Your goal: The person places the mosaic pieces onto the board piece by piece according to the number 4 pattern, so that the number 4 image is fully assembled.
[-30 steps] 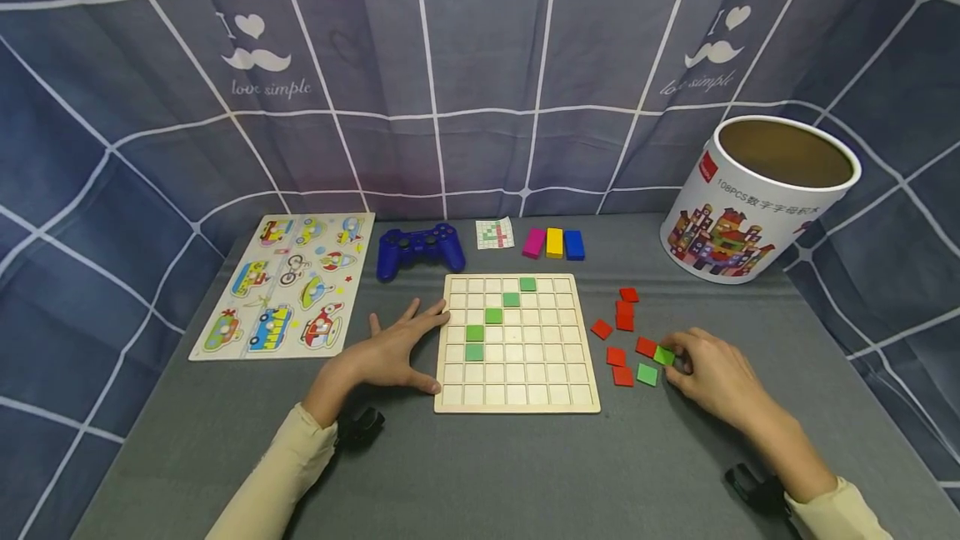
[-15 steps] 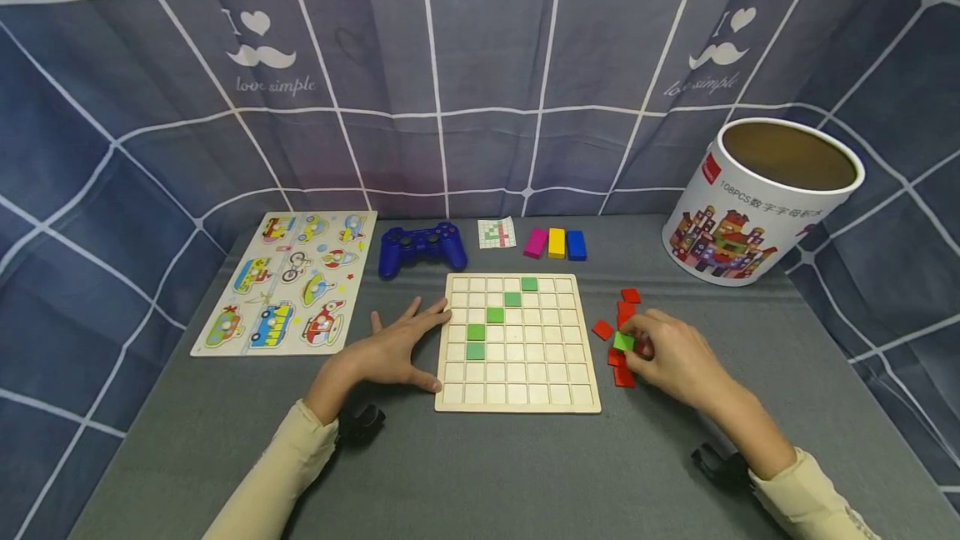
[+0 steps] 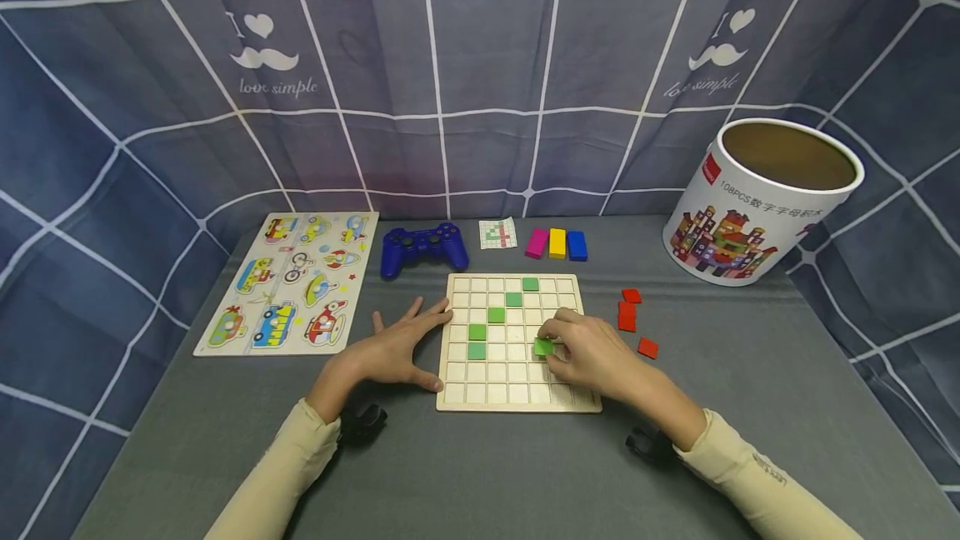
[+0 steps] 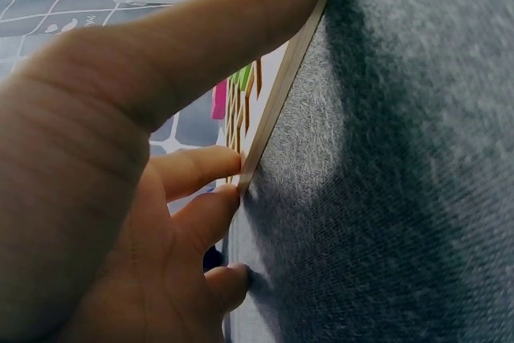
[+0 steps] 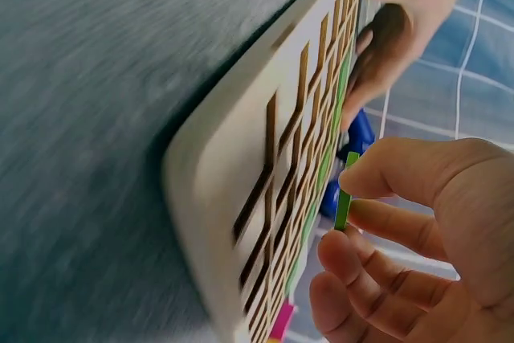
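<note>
A wooden grid board [image 3: 517, 403] lies mid-table with several green tiles [image 3: 496, 315] set in its cells, running diagonally and then down at the left. My left hand [image 3: 390, 351] spreads its fingers along the board's left edge; in the left wrist view the thumb and fingertips touch that edge. Over the right part of the board, my right hand [image 3: 596, 354] pinches a green tile [image 5: 346, 190] between thumb and fingers. The right wrist view shows this tile held on edge, apart from the grid. Part of the board's right side is hidden under the right hand.
Red tiles [image 3: 627, 317] lie right of the board, some hidden by the right hand. Behind it are a small pattern card [image 3: 497, 233], magenta, yellow and blue blocks [image 3: 577, 246], and a blue game controller [image 3: 424, 249]. A picture puzzle board [image 3: 285, 286] lies left, a large tub [image 3: 750, 207] stands back right.
My right hand has picked up a green tile from the loose pile and carried it left, over the red tiles, to above the board. The left hand stays at the board's edge.
</note>
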`<state>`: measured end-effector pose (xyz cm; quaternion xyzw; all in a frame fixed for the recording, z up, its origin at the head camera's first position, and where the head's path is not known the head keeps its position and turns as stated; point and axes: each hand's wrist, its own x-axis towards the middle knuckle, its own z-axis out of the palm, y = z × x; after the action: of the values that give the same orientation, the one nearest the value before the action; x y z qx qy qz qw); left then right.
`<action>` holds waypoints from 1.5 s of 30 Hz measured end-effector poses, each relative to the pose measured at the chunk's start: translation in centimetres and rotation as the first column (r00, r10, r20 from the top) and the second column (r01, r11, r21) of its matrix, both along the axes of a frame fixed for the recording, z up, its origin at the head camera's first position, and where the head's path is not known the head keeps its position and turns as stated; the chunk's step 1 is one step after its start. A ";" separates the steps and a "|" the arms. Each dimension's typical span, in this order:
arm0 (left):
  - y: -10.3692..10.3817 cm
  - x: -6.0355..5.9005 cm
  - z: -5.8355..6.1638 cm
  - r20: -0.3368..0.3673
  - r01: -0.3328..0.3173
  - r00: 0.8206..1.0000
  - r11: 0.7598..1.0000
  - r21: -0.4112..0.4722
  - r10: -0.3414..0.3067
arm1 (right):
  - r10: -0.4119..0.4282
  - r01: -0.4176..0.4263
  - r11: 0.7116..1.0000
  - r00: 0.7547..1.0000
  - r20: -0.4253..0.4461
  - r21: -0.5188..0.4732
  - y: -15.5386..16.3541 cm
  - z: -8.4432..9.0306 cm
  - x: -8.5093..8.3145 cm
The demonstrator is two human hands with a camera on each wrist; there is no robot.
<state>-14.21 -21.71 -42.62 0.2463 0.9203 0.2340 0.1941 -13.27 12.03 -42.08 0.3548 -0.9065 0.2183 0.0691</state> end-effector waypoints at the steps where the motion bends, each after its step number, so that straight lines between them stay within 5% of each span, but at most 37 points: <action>1: 0.0 0.0 0.0 -0.001 -0.002 1.000 1.000 0.000 0.002 | 0.010 -0.010 1.000 1.000 0.002 0.004 -0.4 0.0 -0.1; 27: 0.0 -0.1 -0.1 -0.002 -0.005 1.000 1.000 -0.020 0.005 | 0.062 -0.069 0.992 0.996 0.068 0.105 -6.4 -0.7 -1.0; 36: 0.1 -0.1 -0.1 -0.019 -0.004 1.000 1.000 -0.002 0.004 | 0.002 -0.004 0.999 0.999 0.035 0.041 -2.5 0.0 -0.2; 45: 0.1 0.1 -0.1 -0.008 -0.005 1.000 1.000 -0.008 0.005 | -0.117 0.118 0.993 0.993 0.028 -0.026 3.9 -0.9 2.4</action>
<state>-14.15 -21.64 -42.69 0.2440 0.9226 0.2298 0.1909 -10.89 15.90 -42.97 0.2968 -0.9236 0.2310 0.0746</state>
